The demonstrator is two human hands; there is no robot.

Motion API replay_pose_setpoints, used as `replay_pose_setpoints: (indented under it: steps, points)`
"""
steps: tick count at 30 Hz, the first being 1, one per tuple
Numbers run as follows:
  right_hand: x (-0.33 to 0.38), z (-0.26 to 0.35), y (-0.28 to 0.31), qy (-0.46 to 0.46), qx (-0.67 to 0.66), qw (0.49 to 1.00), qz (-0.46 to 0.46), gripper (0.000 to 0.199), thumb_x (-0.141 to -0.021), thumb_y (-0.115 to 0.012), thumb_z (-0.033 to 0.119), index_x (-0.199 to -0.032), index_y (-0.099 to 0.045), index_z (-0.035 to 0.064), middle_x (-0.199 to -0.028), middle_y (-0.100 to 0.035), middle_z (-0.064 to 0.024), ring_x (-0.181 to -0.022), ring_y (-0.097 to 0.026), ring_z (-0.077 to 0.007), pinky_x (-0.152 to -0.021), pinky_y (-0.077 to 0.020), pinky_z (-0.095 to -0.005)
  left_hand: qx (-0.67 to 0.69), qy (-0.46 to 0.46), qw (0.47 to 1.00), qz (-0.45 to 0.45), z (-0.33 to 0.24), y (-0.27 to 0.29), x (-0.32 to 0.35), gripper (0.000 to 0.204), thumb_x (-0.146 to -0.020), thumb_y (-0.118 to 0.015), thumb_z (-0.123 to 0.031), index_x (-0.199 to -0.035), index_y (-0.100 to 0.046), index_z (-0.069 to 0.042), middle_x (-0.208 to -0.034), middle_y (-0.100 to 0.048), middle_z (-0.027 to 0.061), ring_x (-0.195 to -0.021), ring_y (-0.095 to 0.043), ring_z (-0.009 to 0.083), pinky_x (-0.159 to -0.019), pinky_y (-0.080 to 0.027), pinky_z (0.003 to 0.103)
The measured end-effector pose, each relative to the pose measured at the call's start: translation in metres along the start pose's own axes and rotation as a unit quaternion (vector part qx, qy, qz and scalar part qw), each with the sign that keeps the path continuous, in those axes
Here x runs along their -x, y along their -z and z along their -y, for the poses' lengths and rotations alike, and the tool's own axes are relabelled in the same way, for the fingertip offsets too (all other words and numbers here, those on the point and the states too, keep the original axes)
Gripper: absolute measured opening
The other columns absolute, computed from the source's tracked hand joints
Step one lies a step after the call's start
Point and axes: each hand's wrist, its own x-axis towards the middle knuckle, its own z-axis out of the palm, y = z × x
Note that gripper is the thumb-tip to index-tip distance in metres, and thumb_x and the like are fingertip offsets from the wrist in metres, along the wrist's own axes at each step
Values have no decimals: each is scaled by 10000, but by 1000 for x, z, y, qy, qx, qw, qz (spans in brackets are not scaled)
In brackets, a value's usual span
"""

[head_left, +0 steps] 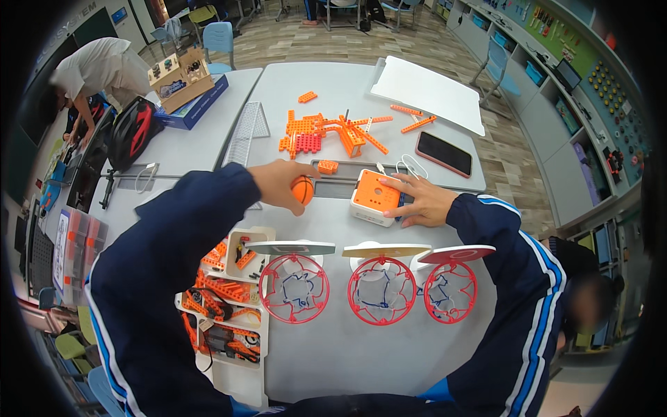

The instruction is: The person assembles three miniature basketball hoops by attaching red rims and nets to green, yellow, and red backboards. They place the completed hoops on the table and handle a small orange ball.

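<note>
My left hand [283,182] is closed around a small orange toy basketball [303,192], above the middle of the table. My right hand [425,201] has its fingers spread, with the fingertips resting on the top right of an orange-and-white box [376,191]. That box has small holes in its top, and a white cable [411,167] lies behind it. Between my forearms stand three mini basketball hoops with red rims: one with a green backboard [295,248], one with a yellow backboard [385,250], one with a red backboard [458,254].
Beyond my hands lie an orange brick build [316,132], a loose orange block [328,167], a phone [444,153] and a white board [427,94]. A white parts tray [260,379] sits by my left arm. Farther left are a bike helmet [135,132] and a bending person [104,69].
</note>
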Motion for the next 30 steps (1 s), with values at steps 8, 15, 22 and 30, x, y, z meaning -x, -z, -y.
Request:
replay_pose_setpoints:
  steps: [8, 15, 22, 30]
  points:
    - [-15, -9, -29, -13, 0, 986, -169, 512, -883, -703, 350, -1350, -552, 498, -1602, -270, -106, -1325, -411, -345, -1009, -370, -531, 32, -18, 998, -52, 55, -27, -97, 851, -674, -797, -142, -1463, -482, -187, -1284, -633, 149, -1166, -623, 252, -999, -483, 336]
    - [-35, -16, -29, -12, 22, 979, -200, 532, -869, -715, 426, -1375, -547, 431, -1438, -422, -156, -1265, -455, -342, -1014, -360, -525, -33, 18, 989, -141, 67, -9, -112, 872, -679, -758, -78, -1486, -453, -212, -1244, -610, 187, -1151, -595, 330, -1022, -468, 363]
    - [-60, 11, -47, -26, -91, 943, -318, 754, -648, -862, 488, -1290, -554, 238, -1372, -378, -283, -1197, -462, -454, -1014, -405, -512, -57, 48, 979, -189, 47, -14, -119, 876, -694, -759, -55, -1487, -417, -204, -1186, -541, 202, -1087, -583, 379, -973, -490, 402]
    - [-71, -10, -43, -95, -97, 920, -368, 736, -652, -874, 361, -1299, -540, 255, -1350, -406, -239, -1203, -481, -448, -1026, -429, -492, -105, -2, 984, -142, 26, -32, -110, 824, -653, -782, -57, -1417, -492, -156, -1229, -512, 194, -1114, -575, 390, -955, -499, 430]
